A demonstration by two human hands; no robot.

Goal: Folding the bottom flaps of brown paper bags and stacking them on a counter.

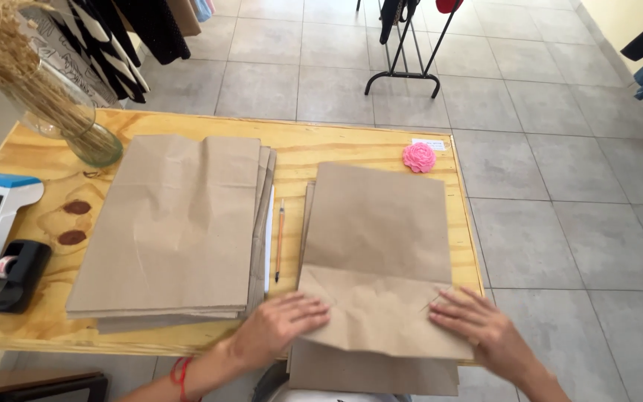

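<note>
Palms press flat on a creased brown paper bag (pixel 378 246) at the table's six o'clock edge: left hand (pixel 280 324) on its lower left corner, right hand (pixel 478 321) on its lower right, fingers spread, gripping nothing. It tops a small stack overhanging the pale plywood table (pixel 351 141). At nine o'clock lies a larger bag pile (pixel 173 223); between them, a pencil (pixel 280 240). A pink knitted flower (pixel 419 157) sits at one o'clock beside a small white label (pixel 429 144).

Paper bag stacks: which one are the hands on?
The right stack, by the pink flower; both hands press its top bag's folded bottom. The left stack lies untouched.
</note>
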